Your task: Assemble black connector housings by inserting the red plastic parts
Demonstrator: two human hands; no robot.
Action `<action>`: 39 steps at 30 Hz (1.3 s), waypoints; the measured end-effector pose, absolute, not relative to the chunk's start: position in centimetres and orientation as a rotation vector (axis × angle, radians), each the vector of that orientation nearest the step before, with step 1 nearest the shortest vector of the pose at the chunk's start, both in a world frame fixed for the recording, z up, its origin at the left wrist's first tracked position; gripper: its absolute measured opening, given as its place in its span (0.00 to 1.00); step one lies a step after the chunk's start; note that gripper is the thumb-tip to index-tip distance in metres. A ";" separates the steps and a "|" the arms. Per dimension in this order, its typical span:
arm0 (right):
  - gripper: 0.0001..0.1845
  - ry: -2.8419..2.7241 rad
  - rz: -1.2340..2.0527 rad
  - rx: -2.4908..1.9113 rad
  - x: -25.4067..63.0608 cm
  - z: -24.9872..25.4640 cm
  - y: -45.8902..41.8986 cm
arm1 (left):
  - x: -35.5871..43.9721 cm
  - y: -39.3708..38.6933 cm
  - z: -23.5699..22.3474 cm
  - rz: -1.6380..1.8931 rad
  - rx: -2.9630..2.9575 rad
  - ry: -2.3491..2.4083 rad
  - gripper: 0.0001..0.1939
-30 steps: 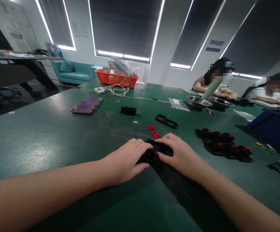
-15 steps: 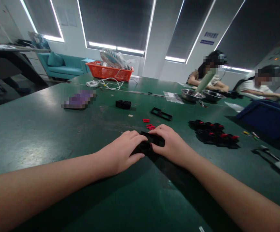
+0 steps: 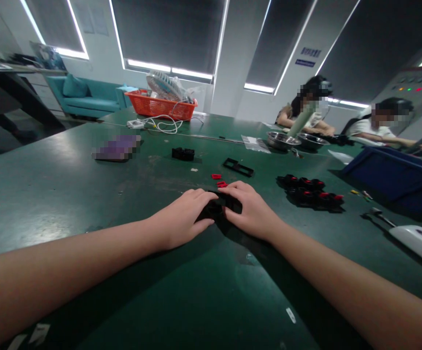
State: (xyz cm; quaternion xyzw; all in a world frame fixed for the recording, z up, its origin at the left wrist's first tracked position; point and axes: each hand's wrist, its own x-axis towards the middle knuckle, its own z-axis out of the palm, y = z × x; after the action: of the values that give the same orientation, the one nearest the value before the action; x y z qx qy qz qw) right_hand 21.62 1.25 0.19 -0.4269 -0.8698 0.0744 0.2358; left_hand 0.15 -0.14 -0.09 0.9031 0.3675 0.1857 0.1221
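Both hands grip one black plastic part (image 3: 216, 208) at the middle of the green table. My left hand (image 3: 182, 216) closes on its left end, thumb on the near side and fingers over the far side. My right hand (image 3: 251, 209) pinches the right end in the same way. Fingers cover much of the part, so its full shape is hidden. Just beyond the hands lie small red plastic clips (image 3: 216, 177). A black rectangular frame (image 3: 237, 167) with two openings rests farther off, and a black block-like part (image 3: 183, 154) sits to its left.
Black assemblies with red pieces (image 3: 310, 192) lie to the right, before a blue bin (image 3: 396, 177). A white handheld tool (image 3: 418, 243) is at the right edge. A phone-like object (image 3: 117, 148), an orange basket (image 3: 160, 104) and metal bowls (image 3: 283, 140) stand farther back. Two people sit at the far right.
The whole view has shifted slightly, with things appearing a little more left and higher. Both hands keep their hold on the black part.
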 end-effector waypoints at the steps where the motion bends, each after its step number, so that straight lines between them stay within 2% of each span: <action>1: 0.21 -2.391 0.195 -1.162 21.6 0.2 1.2 | 0.1 -0.1 -0.1 0.545 2.637 1.072 0.20; 9: 0.18 -2.322 0.183 -1.276 21.1 1.1 1.4 | 0.0 -0.3 0.0 0.601 2.572 1.081 0.23; 16: 0.17 -2.249 0.229 -1.391 20.6 1.9 1.4 | -0.1 0.3 -0.4 0.890 2.415 1.195 0.19; 22: 0.19 -2.176 0.288 -1.240 21.3 1.9 0.7 | -0.2 0.7 -0.6 0.991 2.321 1.233 0.23; 30: 0.20 -2.287 0.268 -1.092 21.5 3.1 -0.8 | -0.2 0.3 -0.7 0.961 2.409 1.143 0.29; 39: 0.20 -2.348 0.322 -1.022 21.7 2.8 -0.9 | -0.2 0.1 0.3 0.883 2.487 1.028 0.16</action>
State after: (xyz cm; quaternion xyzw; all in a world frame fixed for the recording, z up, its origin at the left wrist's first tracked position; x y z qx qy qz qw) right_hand 21.68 -0.93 2.81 -0.3805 -0.8742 0.1198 0.2769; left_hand -0.24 0.06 0.29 0.8676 0.3587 0.3079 0.1542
